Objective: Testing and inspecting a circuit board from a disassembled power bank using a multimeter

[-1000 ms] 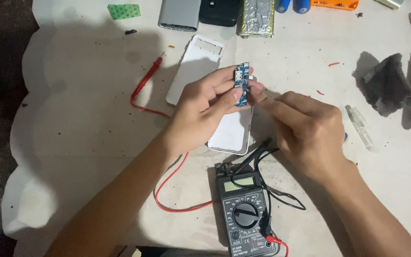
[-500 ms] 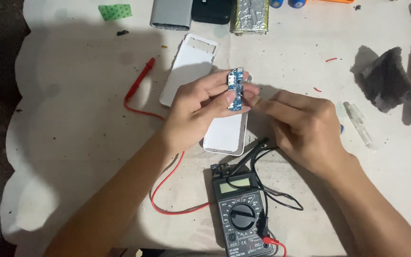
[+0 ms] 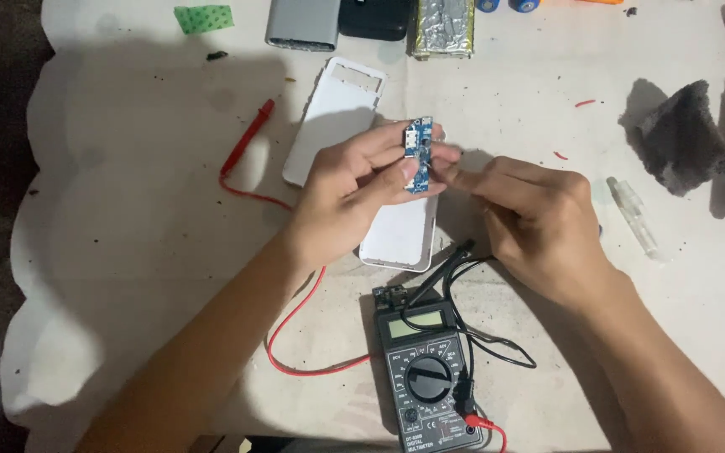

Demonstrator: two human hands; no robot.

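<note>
My left hand (image 3: 350, 193) pinches a small blue circuit board (image 3: 419, 153) upright between thumb and fingers, above a white plastic case half (image 3: 400, 235). My right hand (image 3: 530, 220) reaches in from the right, its fingertips touching the board's right edge; whether it holds anything small I cannot tell. A black multimeter (image 3: 425, 377) lies below the hands near the table's front, with a black probe (image 3: 442, 268) resting by my right wrist and a red lead (image 3: 295, 319) looping left to a red probe (image 3: 249, 134).
A second white case half (image 3: 333, 109) lies behind the hands. A grey metal shell (image 3: 304, 21), a black block (image 3: 372, 17) and a silver foil pack (image 3: 442, 25) line the far edge. A dark rag (image 3: 685, 134), a clear tube (image 3: 631, 214) and a green scrap (image 3: 203, 17) lie around.
The view has shifted slightly, so everything sits lower in the frame. Both hands stay together at the blue board, my right fingertips staying at its edge.
</note>
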